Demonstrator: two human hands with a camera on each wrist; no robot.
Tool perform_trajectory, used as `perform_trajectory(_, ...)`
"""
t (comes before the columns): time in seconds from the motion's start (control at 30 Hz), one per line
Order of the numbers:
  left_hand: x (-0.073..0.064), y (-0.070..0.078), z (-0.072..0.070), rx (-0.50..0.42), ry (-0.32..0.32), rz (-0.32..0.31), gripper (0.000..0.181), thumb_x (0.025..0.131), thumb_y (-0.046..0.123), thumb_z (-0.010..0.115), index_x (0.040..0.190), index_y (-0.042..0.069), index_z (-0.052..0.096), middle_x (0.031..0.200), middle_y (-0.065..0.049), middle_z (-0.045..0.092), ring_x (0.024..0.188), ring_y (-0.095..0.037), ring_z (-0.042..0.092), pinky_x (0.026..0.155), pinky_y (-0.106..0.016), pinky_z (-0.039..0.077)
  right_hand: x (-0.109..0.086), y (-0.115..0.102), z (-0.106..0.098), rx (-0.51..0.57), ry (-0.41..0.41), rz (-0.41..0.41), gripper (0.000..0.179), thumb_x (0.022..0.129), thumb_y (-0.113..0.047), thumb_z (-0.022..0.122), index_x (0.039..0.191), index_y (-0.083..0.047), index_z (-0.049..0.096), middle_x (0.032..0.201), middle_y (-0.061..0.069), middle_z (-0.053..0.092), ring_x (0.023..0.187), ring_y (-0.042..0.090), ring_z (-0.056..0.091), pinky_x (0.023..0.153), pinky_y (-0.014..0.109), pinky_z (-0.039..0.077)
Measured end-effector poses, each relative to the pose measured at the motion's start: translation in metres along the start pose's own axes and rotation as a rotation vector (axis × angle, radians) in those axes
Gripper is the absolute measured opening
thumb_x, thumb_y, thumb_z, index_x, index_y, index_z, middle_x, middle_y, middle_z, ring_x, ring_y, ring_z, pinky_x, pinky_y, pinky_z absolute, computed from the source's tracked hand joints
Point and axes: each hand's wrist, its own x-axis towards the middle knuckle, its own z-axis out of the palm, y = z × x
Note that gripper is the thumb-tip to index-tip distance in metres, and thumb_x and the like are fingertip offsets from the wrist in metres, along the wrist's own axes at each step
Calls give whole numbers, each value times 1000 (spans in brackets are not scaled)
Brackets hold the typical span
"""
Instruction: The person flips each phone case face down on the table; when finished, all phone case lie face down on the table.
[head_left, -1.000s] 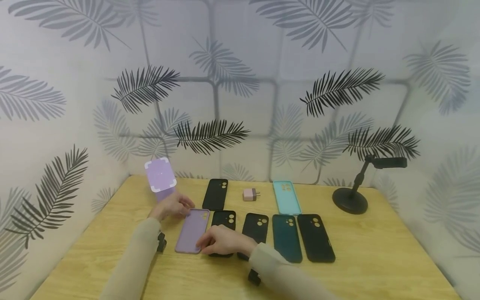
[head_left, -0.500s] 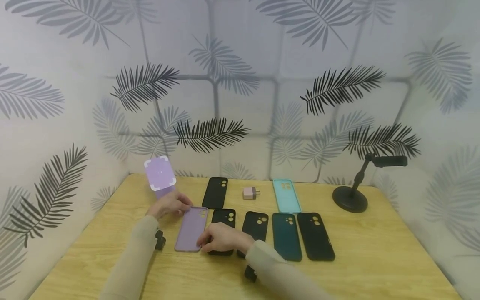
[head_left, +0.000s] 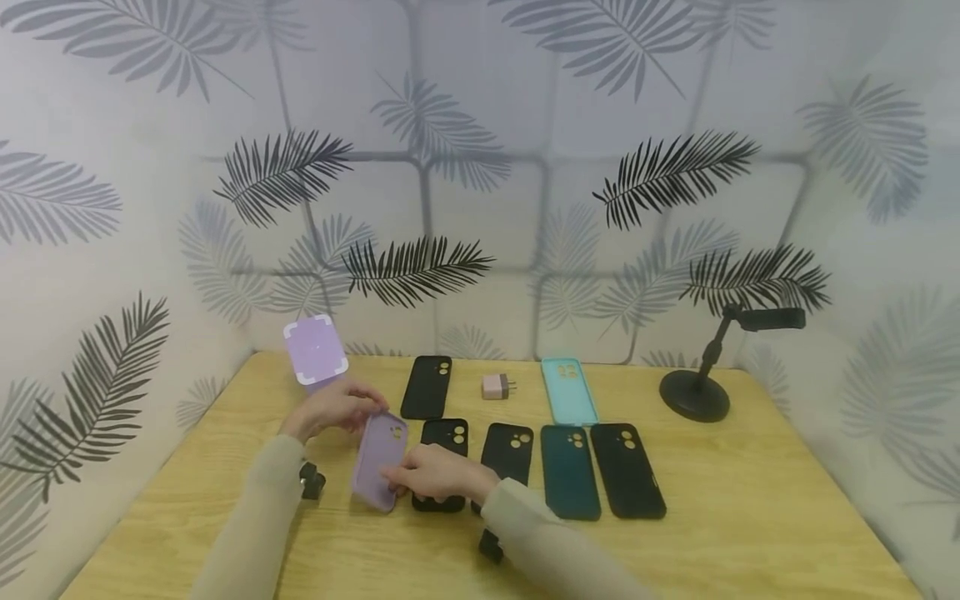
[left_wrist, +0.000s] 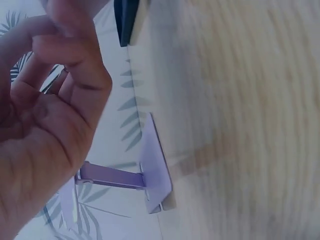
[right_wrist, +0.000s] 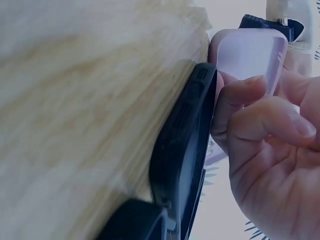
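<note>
A light purple phone case [head_left: 378, 462] is tilted, its left side wall showing and its open inside facing up. At its top left corner my left hand [head_left: 333, 408] pinches the edge, fingers curled; in the left wrist view, that hand [left_wrist: 55, 95] hides the grip. My right hand [head_left: 438, 473] holds the lower right edge between thumb and fingers. The right wrist view has a fingertip over the inside of the purple case [right_wrist: 247, 52]. Beneath the right hand lies a black phone case [head_left: 444, 442], partly covered.
Alongside lie a dark case [head_left: 508, 450], a teal case [head_left: 572, 475] and another black case [head_left: 628, 471]. Farther back are a black case [head_left: 426, 387], a pink charger plug [head_left: 495, 387] and a turquoise case [head_left: 570, 392]. A purple stand [head_left: 316, 348] and black stand [head_left: 695, 396] flank them.
The purple case lay flat earlier and is now tilted, its left side raised. My right fingers have come over its lower right edge. The other cases have stayed put.
</note>
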Motion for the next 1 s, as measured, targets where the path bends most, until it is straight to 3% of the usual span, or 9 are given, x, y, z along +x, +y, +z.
perform_trajectory(0.13, 1, 4, 1, -32, -5, -6, 31, 98, 16, 61, 115, -10, 63, 72, -1, 62, 57, -10, 53, 53, -23, 45, 2, -3, 3, 56, 0, 47, 59, 99, -59, 42, 90, -12, 76, 79, -4, 72, 41, 10, 39, 37, 23, 34)
perform_trajectory(0.37, 3, 12, 6, -26, 53, -22, 34, 99, 16, 59, 120, -10, 61, 77, -2, 63, 63, -10, 60, 61, -27, 55, 6, -6, 4, 154, 62, 81, 60, 96, -64, 45, 88, -12, 74, 76, 4, 72, 42, 12, 48, 38, 23, 39)
perform_trajectory(0.53, 5, 16, 9, -42, 56, -27, 34, 99, 16, 60, 122, -9, 60, 83, -5, 64, 67, -14, 63, 67, -33, 59, 7, -4, 4, 323, 84, 26, 46, 98, -48, 54, 97, -7, 73, 89, 7, 75, 64, 21, 68, 44, 28, 52)
perform_trajectory(0.7, 7, 17, 10, -28, -9, -13, 41, 99, 24, 60, 130, -3, 56, 97, -9, 66, 88, -28, 67, 74, -39, 60, 5, -4, 0, 419, 148, -72, 30, 97, -25, 61, 106, 0, 72, 85, 7, 75, 82, 33, 72, 51, 33, 58)
perform_trajectory(0.87, 8, 14, 11, -47, -59, -5, 45, 99, 25, 60, 134, -2, 53, 104, -12, 66, 95, -30, 67, 79, -40, 59, 1, -7, -5, 461, 193, -94, 27, 93, -13, 64, 116, 1, 69, 84, 8, 75, 78, 36, 72, 52, 31, 58)
perform_trajectory(1.0, 7, 11, 11, -54, -96, -10, 46, 100, 24, 58, 136, -3, 50, 109, -15, 66, 97, -28, 68, 84, -43, 58, -1, -8, -6, 491, 205, -86, 40, 91, -8, 65, 131, -2, 62, 83, 10, 75, 65, 23, 69, 51, 29, 58)
